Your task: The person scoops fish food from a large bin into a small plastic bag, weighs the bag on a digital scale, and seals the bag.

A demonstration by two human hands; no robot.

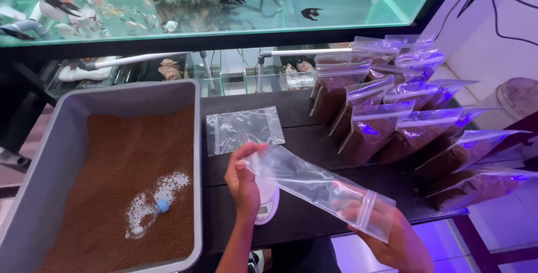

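Left hand (242, 179): rising upright from forearm at lower centre, fingers curling, thumb and fingertips pinching together at top. Right hand (386, 234): entering from lower right, fingers closing in a grip, palm facing upward-left.

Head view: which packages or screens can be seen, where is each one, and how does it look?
Empty zip bag: clear, long, held between both hands.
Flat zip bag: clear, empty, on the dark table.
Filled zip bags: brown pellets, rows at right.
Scale screen: small, grey, under left hand.

Glossy clear plastic bag (314, 186); matt grey tub (61, 155)
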